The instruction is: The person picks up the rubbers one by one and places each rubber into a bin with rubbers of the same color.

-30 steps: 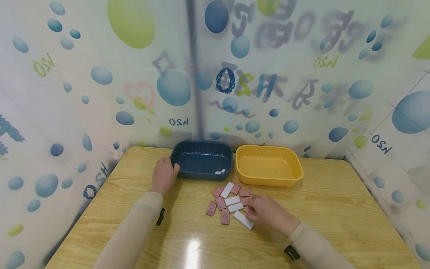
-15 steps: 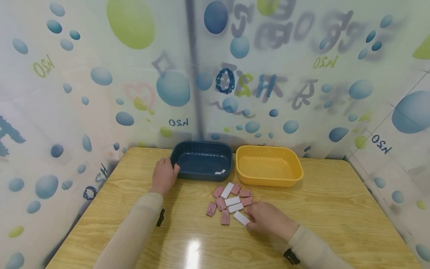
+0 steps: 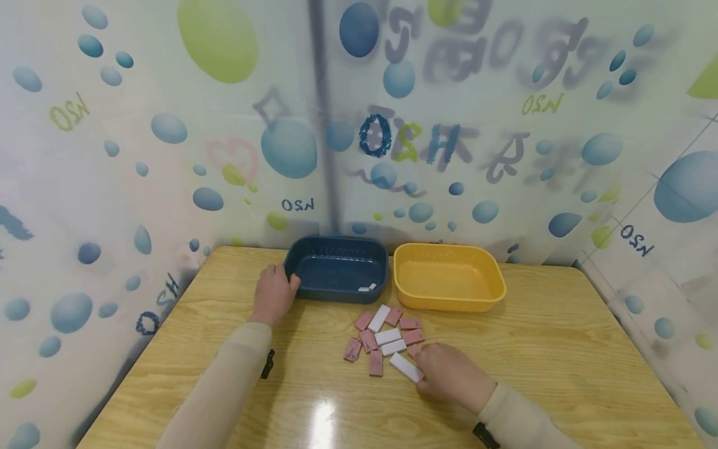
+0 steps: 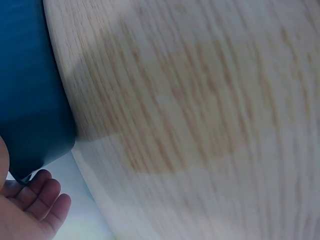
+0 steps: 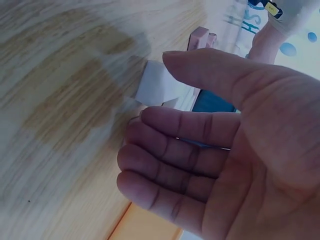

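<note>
My left hand (image 3: 273,293) grips the left rim of a dark blue plastic basin (image 3: 336,295); its curled fingers show by the rim in the left wrist view. Inside the basin lie two small white pieces (image 3: 366,288). Before the basins, several pink rectangular blocks (image 3: 376,362) with faint dark marks lie flat among several white blocks (image 3: 389,337). My right hand (image 3: 457,375) is low at the right edge of this group, beside the nearest white block (image 3: 405,366). In the right wrist view that white block (image 5: 154,82) shows beyond the gap between separated thumb and forefinger.
A yellow plastic basin (image 3: 449,304) stands right of the blue one, near the table's back edge. The wood-grain table (image 3: 561,349) meets a patterned wall sheet (image 3: 482,156) behind. A pink block (image 3: 414,350) is partly covered by my right hand.
My right hand has shifted slightly toward me and right, and its thumb no longer covers the end of the nearest white block. My left hand has stayed on the blue basin.
</note>
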`<action>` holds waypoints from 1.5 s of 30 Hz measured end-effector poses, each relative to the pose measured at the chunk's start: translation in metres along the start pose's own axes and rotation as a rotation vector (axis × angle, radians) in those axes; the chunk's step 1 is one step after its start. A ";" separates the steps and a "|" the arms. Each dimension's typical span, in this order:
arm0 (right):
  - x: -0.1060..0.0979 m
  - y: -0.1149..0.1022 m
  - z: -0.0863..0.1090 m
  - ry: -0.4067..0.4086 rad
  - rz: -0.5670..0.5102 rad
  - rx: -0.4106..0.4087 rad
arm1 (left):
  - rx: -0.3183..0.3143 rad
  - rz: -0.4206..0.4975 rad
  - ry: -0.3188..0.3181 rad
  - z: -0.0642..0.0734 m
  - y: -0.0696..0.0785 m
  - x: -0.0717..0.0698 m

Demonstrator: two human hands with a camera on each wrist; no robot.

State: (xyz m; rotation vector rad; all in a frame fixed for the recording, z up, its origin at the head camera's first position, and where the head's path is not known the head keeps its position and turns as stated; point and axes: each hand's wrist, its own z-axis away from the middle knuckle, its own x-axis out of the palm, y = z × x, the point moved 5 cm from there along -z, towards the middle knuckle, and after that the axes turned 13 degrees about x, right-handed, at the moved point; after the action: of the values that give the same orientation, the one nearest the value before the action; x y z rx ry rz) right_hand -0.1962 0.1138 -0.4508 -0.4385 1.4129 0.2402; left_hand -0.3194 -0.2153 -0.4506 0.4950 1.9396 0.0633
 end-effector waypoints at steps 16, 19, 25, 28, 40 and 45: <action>0.003 -0.001 0.001 0.019 0.010 0.029 | 0.018 0.006 0.018 0.001 0.000 0.001; 0.003 -0.001 0.001 0.031 0.014 0.023 | 0.014 0.010 0.015 0.001 -0.001 0.002; 0.001 0.000 0.000 0.024 0.017 0.011 | 0.009 0.020 0.012 0.001 -0.003 0.003; -0.002 0.000 0.000 0.016 0.011 0.007 | 0.012 0.018 0.016 0.001 -0.003 0.003; -0.014 0.002 -0.005 -0.038 -0.041 0.079 | 0.012 0.022 0.012 0.001 -0.003 0.003; -0.020 0.002 -0.006 -0.069 -0.072 0.133 | 0.008 0.022 0.000 0.000 -0.003 0.003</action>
State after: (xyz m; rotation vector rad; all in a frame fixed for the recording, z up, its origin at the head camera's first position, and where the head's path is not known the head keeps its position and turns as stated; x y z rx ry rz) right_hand -0.2058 0.1149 -0.4319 -0.3678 1.3344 0.1011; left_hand -0.3209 -0.2168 -0.4540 0.5218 1.9355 0.0706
